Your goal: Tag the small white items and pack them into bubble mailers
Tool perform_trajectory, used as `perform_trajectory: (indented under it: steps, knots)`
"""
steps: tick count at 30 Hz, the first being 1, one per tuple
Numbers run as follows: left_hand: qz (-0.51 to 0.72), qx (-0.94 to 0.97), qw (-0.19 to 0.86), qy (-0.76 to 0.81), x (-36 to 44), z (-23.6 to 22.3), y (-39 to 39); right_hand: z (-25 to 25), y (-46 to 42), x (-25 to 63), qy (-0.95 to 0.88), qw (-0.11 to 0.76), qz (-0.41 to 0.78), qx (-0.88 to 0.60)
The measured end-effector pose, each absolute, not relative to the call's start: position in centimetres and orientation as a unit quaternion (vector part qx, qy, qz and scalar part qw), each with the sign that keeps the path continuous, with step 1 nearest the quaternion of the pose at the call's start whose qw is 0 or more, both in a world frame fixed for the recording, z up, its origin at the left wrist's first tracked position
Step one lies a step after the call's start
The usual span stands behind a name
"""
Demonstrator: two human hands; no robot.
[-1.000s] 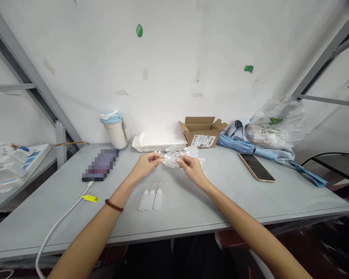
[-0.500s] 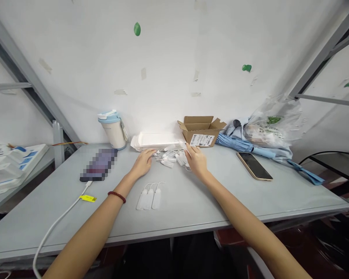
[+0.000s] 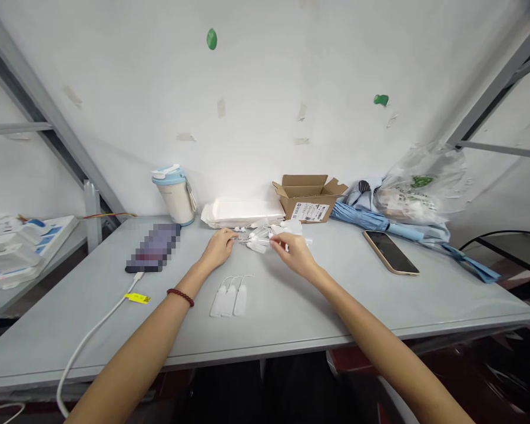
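A loose pile of translucent white plastic tags (image 3: pixel 259 245) with thin strings lies between my hands. My left hand (image 3: pixel 219 247) rests at the pile's left side, fingers curled together; what lies under its fingertips is too small to make out. On the right, my right hand (image 3: pixel 295 252) has thumb and forefinger pinched at the end of one tag in the pile. Closer to me, three similar tags (image 3: pixel 228 300) lie side by side, their looped strings pointing away from me.
Behind the pile are a stack of flat white packets (image 3: pixel 247 213) and an open cardboard box (image 3: pixel 308 211). A tumbler (image 3: pixel 175 197) and a charging phone (image 3: pixel 154 247) stand left. On the right lie another phone (image 3: pixel 391 252), a folded blue umbrella (image 3: pixel 366 217) and a plastic bag (image 3: pixel 419 188).
My right hand has come off the pile's back right part, drawn slightly toward me, and now pinches at a tag. Tags there have shifted. My left hand stays nearly in place.
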State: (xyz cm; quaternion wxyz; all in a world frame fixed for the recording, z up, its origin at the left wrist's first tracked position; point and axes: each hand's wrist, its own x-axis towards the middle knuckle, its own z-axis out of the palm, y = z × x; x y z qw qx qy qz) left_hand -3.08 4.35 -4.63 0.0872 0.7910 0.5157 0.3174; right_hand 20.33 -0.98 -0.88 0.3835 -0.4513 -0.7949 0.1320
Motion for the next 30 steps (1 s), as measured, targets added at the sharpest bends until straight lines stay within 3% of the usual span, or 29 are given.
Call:
perform_trajectory:
  steps: [4, 9, 12, 17, 30]
  knots:
    - [0.296, 0.778, 0.072, 0.550, -3.3, -4.4, 4.1, 0.2, -3.4, 19.0, -0.823, 0.268, 0.345, -0.364]
    - [0.264, 0.758, 0.045, 0.595, -2.9, -3.7, 3.4, 0.3, -4.9, 18.3, -0.840, 0.158, 0.449, -0.260]
    - [0.287, 0.729, 0.082, 0.615, -2.5, -3.3, 3.1, 0.2, -5.1, 18.2, -0.849, 0.137, 0.453, -0.235]
    - [0.372, 0.639, 0.234, 0.632, -2.2, -3.1, 3.0, 0.3, -5.4, 18.0, -0.864, 0.103, 0.444, -0.212]
    - [0.528, 0.435, 0.489, 0.542, -1.5, -2.7, 2.4, 0.5, -5.4, 17.7, -0.882, 0.058, 0.400, -0.244]
